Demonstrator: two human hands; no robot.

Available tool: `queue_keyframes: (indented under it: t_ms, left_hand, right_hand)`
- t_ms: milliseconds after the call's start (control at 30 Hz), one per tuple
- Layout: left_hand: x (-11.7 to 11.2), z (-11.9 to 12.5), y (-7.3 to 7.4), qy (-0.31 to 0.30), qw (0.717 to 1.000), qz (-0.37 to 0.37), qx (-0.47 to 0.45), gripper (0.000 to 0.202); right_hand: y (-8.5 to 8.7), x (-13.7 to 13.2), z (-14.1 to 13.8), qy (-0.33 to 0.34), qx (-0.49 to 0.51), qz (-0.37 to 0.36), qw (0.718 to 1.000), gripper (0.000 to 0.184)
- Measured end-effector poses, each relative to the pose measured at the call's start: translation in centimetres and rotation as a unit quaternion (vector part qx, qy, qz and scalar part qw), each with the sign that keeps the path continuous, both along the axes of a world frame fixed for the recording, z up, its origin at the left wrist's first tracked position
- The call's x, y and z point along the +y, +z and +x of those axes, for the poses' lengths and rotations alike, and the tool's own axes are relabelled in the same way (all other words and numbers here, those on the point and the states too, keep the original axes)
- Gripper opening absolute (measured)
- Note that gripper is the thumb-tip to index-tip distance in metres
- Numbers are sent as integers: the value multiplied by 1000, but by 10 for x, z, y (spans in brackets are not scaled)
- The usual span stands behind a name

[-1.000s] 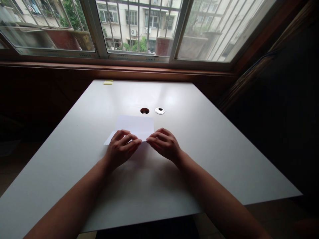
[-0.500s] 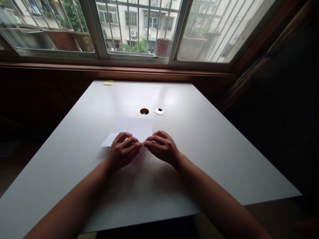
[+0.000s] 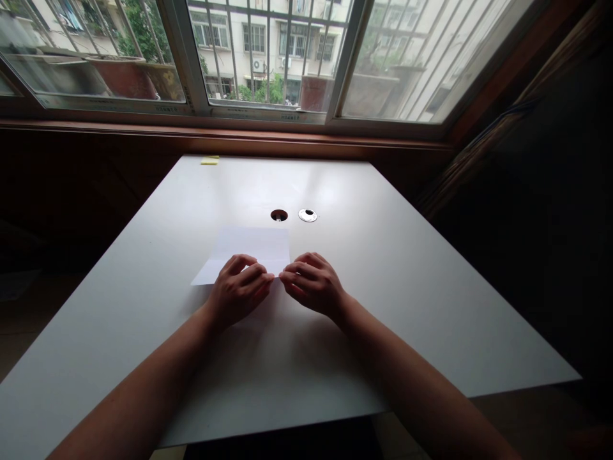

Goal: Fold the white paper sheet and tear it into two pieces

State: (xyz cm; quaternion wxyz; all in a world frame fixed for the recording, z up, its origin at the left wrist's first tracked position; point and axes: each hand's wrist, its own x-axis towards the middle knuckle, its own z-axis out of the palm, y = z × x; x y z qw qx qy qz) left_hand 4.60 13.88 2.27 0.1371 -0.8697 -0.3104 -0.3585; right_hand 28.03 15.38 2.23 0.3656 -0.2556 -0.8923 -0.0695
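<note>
A sheet of white paper (image 3: 253,244) with a crease across it is held up over the white table (image 3: 393,287), its far part raised and its left corner sticking out to the left. My left hand (image 3: 241,287) is closed in a pinch on the near edge of the paper. Close beside it, my right hand (image 3: 313,283) pinches the same edge near the right corner. Only a small gap separates the two sets of fingertips. Both hands hide much of the sheet's near edge.
Beyond the paper is a round hole (image 3: 279,216) in the tabletop, with a round silver cover (image 3: 307,215) lying to its right. A yellow sticky note pad (image 3: 209,160) lies at the far left edge. Behind the table runs a barred window (image 3: 268,57).
The fingertips, which were nearly touching, are now slightly further apart along the paper's edge. The paper has shifted a little to the left.
</note>
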Motion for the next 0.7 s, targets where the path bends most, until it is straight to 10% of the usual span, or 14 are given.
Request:
queue_keyframes:
  t_ms: [700]
  left_hand:
    - [3, -2, 2, 34, 999, -16, -17, 15]
  right_hand:
    - [-1, 10, 19, -17, 39, -9, 999, 16]
